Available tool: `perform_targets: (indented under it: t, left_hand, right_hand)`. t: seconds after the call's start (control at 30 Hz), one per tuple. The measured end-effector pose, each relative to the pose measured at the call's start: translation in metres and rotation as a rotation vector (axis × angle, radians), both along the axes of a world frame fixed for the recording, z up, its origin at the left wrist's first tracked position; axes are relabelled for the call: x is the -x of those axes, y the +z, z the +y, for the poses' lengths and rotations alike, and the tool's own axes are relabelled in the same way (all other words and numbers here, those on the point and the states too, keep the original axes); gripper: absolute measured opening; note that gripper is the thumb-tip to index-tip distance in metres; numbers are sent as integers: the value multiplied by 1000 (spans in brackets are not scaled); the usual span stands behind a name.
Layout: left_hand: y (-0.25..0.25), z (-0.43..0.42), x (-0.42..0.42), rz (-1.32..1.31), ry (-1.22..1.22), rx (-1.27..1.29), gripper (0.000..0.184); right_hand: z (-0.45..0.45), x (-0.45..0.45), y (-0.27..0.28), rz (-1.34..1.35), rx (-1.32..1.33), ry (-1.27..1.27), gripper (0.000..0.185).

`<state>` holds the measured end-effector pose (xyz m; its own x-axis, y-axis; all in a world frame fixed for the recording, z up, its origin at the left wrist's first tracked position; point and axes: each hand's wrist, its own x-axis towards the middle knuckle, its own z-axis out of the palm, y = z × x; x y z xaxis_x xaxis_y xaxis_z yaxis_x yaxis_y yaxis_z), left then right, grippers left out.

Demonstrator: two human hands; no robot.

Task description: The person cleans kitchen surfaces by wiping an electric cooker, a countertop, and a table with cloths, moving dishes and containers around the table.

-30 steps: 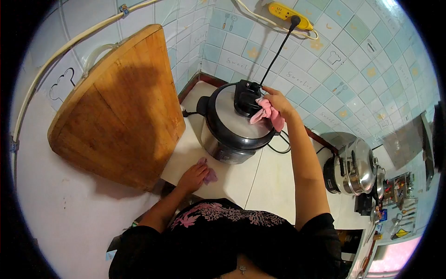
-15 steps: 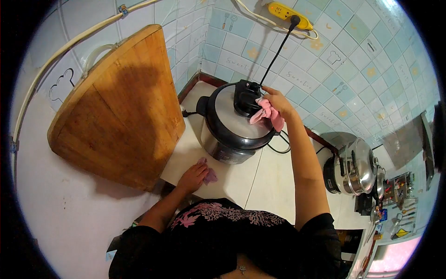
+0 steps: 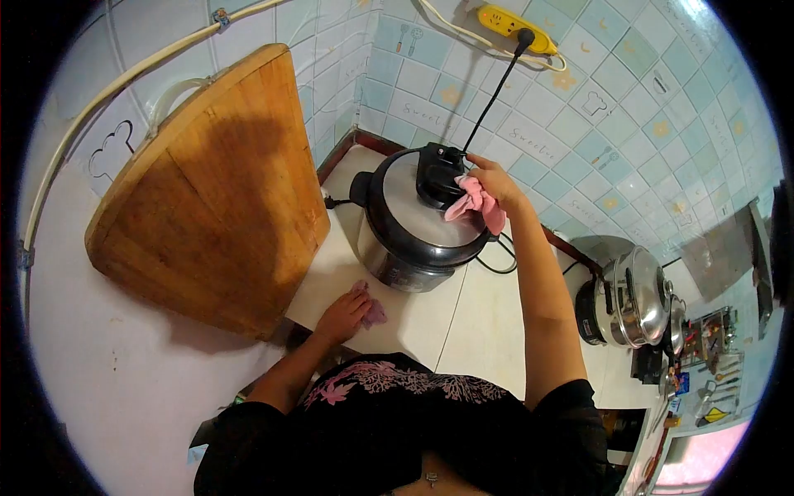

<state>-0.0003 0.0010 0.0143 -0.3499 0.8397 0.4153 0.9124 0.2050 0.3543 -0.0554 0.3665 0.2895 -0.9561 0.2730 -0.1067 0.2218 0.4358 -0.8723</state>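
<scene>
An electric pressure cooker (image 3: 409, 274) with a steel body and a black-rimmed lid (image 3: 403, 192) stands on the counter near the corner. My right hand (image 3: 491, 183) reaches to the far right of the lid, beside its black handle (image 3: 438, 174). A knotted pink cloth (image 3: 477, 201) is in that hand and lies against the handle. One finger points toward the back of the lid, by the power cord; the other fingers are partly hidden. Lower left, my left hand (image 3: 344, 317) rests on the counter with its fingers closed on a crumpled purple cloth (image 3: 374, 314).
A thick wooden cutting board (image 3: 215, 198) leans against the left wall. The white counter (image 3: 488, 318) runs to the right, toward a steel steamer pot (image 3: 637, 298). A yellow power strip (image 3: 517, 29) hangs on the tiled wall, with a black cord (image 3: 496, 91) plugged into it.
</scene>
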Motion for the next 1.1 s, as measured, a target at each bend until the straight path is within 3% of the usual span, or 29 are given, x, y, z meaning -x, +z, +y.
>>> perform_targets:
  t: [1.1]
  left_hand:
    - [-13, -2, -1, -5, 21, 35, 50]
  right_hand:
    - [-13, -5, 12, -27, -2, -24, 58]
